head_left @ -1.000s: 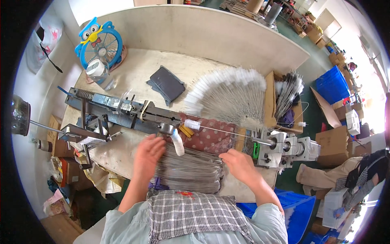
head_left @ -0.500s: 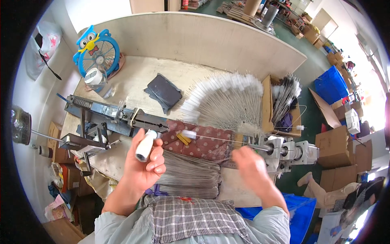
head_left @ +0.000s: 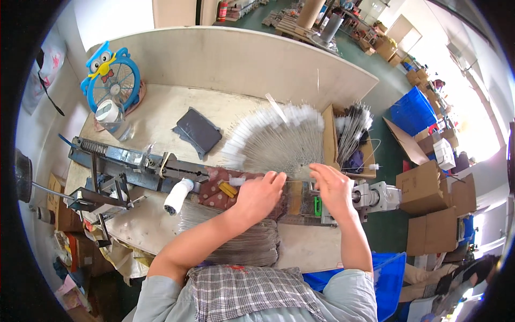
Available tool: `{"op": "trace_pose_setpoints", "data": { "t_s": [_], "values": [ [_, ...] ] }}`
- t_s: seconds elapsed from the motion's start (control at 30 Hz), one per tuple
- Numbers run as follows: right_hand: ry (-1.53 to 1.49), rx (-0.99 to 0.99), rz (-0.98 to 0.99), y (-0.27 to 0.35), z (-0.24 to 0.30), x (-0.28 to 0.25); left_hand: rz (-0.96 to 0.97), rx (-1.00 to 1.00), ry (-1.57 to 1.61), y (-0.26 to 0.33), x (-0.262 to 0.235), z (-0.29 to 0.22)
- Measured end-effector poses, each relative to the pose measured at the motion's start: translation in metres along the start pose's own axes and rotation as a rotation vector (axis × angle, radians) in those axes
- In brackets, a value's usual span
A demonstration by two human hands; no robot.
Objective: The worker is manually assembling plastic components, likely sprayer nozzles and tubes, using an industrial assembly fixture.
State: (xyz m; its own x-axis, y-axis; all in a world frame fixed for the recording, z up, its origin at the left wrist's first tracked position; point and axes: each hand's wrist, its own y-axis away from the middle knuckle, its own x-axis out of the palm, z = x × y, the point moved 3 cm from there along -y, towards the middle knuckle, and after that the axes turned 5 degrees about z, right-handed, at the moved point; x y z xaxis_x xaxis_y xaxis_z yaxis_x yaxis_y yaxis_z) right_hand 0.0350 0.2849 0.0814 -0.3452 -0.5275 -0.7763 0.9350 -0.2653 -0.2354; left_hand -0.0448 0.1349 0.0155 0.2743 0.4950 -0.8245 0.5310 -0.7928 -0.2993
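My left hand (head_left: 261, 196) reaches across the dotted reddish cloth (head_left: 212, 199), fingers bent and drawn together. What they hold, if anything, is hidden. A small white brush head (head_left: 237, 181) lies just left of it, its wire stem (head_left: 295, 182) running right between my hands. My right hand (head_left: 333, 188) is by the metal chuck assembly (head_left: 370, 194), fingers curled close together, with any held thing too small to make out. The white handle (head_left: 178, 196) of the bench machine (head_left: 129, 155) stands free of my hands. Beyond them, white-tipped wire brushes (head_left: 279, 137) lie fanned out.
Two yellow pieces (head_left: 227, 189) lie on the cloth. Near me is a bundle of bare wires (head_left: 230, 239). A dark pad (head_left: 198, 131), a water bottle (head_left: 112, 118) and a blue fan (head_left: 114, 80) stand farther back. A carton of brushes (head_left: 351, 139) is at right.
My left hand has let go of the white handle and moved right to the wire stem. My right hand has shifted slightly up. A white-tipped brush now sticks up above the fanned pile.
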Motion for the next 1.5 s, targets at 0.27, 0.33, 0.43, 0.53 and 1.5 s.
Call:
{"op": "trace_pose_setpoints", "data": {
  "t_s": [0.27,0.33,0.43,0.53,1.5],
  "values": [
    [0.053,0.028,0.305,-0.005,-0.015,0.014,0.065,0.024,-0.414,-0.038,0.034,0.069],
    [0.014,-0.147,0.272,-0.014,0.001,0.013,0.09,0.186,-0.535,-0.051,0.029,0.074],
    [-0.116,-0.449,0.202,-0.031,0.03,0.035,-0.006,0.109,-0.386,-0.033,0.012,0.065],
    [-0.173,-0.523,0.187,-0.042,0.049,0.074,-0.123,-0.063,0.076,0.03,-0.02,0.051],
    [-0.082,-0.579,0.024,-0.013,0.071,0.099,-0.285,-0.695,1.349,0.102,-0.004,0.088]
  ]
}}
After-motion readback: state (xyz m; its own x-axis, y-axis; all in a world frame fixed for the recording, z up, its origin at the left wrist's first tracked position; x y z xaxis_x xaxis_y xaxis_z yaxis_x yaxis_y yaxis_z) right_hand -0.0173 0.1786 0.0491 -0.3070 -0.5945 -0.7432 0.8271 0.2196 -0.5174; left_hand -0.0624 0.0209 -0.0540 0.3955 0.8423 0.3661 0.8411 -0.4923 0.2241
